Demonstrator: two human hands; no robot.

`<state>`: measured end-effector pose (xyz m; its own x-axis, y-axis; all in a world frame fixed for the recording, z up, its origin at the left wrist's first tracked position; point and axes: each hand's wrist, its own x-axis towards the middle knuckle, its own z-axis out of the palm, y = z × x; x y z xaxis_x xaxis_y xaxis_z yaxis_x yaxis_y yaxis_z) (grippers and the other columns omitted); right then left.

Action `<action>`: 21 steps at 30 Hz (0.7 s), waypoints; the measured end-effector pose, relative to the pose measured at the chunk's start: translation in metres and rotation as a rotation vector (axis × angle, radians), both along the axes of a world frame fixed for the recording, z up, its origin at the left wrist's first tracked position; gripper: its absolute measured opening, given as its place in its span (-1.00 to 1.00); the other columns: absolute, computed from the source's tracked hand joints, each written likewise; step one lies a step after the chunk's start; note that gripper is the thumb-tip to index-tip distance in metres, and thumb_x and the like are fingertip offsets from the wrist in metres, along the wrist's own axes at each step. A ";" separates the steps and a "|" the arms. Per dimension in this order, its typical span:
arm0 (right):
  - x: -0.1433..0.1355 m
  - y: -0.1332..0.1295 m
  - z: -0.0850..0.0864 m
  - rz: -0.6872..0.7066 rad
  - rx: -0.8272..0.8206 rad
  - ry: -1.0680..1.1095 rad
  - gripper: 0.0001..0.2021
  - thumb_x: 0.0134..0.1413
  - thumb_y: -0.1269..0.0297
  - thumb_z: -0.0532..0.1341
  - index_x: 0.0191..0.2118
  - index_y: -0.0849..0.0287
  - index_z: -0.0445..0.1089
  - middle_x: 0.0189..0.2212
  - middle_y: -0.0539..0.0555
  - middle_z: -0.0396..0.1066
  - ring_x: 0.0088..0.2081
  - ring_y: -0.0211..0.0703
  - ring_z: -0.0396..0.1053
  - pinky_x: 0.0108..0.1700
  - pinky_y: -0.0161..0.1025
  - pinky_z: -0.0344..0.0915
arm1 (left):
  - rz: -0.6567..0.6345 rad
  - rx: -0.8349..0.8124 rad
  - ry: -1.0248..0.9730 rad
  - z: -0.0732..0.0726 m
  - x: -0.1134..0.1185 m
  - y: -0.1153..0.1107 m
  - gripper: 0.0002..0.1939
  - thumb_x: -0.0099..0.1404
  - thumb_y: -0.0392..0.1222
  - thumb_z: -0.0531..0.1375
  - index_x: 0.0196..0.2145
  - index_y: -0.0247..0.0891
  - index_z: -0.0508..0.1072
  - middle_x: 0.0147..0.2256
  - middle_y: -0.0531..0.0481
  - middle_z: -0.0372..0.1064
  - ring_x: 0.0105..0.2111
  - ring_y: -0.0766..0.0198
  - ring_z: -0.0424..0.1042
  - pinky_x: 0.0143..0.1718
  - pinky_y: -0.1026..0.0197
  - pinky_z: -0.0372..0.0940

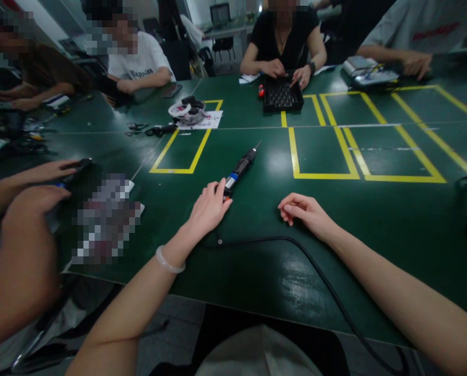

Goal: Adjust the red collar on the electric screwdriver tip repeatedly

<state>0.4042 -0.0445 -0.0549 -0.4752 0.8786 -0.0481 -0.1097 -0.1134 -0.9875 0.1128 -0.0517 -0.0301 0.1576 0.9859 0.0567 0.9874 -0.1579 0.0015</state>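
Note:
An electric screwdriver (239,171), black with a blue band and a thin bit, lies on the green table with its tip pointing away to the right. My left hand (211,206), wearing a pale bangle at the wrist, is closed over its rear end and hides that part. A black cable (268,239) runs from under that hand across the table and off the near edge. To the right, my right hand (301,211) rests on the tabletop, its fingers loosely curled in, with nothing visible in them. It is apart from the screwdriver.
Yellow tape rectangles (323,176) mark the green table (252,284). Across it, a co-worker's hands work at a black tray (283,96). A pile with white tape rolls (190,109) sits back left. At left, another person's hands (41,177) are near blurred packets (108,219).

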 end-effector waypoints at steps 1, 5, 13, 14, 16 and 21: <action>0.000 0.000 0.000 -0.003 0.000 -0.004 -0.75 0.14 0.11 0.34 -0.26 0.22 0.48 -0.49 0.02 0.44 -0.47 -0.29 0.35 -0.45 -0.34 0.28 | 0.030 -0.002 0.001 0.000 -0.010 0.005 -0.34 0.45 -0.01 0.04 0.38 -0.34 0.01 0.18 -0.35 0.17 0.05 -0.07 0.34 0.03 -0.03 0.33; -0.001 0.001 0.002 0.019 -0.005 -0.046 -0.74 0.14 0.09 0.34 -0.25 0.22 0.47 -0.48 0.02 0.44 -0.49 -0.30 0.35 -0.45 -0.33 0.28 | 0.163 -0.019 0.018 0.000 -0.051 0.025 -0.33 0.45 0.00 0.00 0.39 -0.36 0.00 0.19 -0.38 0.15 0.10 -0.16 0.31 0.07 -0.11 0.30; -0.001 0.001 0.005 0.046 -0.006 -0.091 -0.71 0.14 0.06 0.33 -0.24 0.22 0.46 -0.47 0.02 0.44 -0.49 -0.31 0.35 -0.45 -0.32 0.28 | 0.420 -0.002 -0.025 -0.006 -0.113 0.063 -0.28 0.41 0.04 -0.04 0.39 -0.40 0.01 0.23 -0.50 0.10 0.17 -0.34 0.23 0.12 -0.24 0.22; -0.001 0.000 0.005 0.048 -0.005 -0.095 -0.71 0.14 0.05 0.32 -0.24 0.22 0.46 -0.47 0.02 0.44 -0.50 -0.31 0.35 -0.45 -0.32 0.29 | 0.439 0.010 -0.036 -0.008 -0.119 0.067 -0.28 0.40 0.04 -0.04 0.39 -0.40 0.01 0.23 -0.50 0.10 0.17 -0.34 0.22 0.12 -0.24 0.21; -0.001 0.000 0.005 0.052 0.000 -0.108 -0.71 0.14 0.05 0.32 -0.24 0.22 0.46 -0.47 0.01 0.44 -0.50 -0.30 0.35 -0.44 -0.31 0.29 | 0.469 0.029 -0.058 -0.011 -0.131 0.074 -0.27 0.39 0.05 -0.04 0.38 -0.41 0.02 0.23 -0.51 0.10 0.18 -0.34 0.21 0.13 -0.24 0.20; -0.001 0.000 0.005 0.064 0.012 -0.126 -0.71 0.15 0.05 0.31 -0.24 0.21 0.45 -0.46 0.02 0.44 -0.50 -0.30 0.35 -0.44 -0.30 0.29 | 0.502 0.058 -0.055 -0.018 -0.144 0.083 -0.25 0.39 0.08 -0.08 0.39 -0.44 0.00 0.22 -0.54 0.12 0.18 -0.37 0.21 0.12 -0.28 0.21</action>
<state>0.4030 -0.0442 -0.0495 -0.5211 0.8476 -0.1003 0.0219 -0.1043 -0.9943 -0.0310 0.0309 -0.0477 -0.3393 0.9345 0.1080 0.9405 0.3345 0.0607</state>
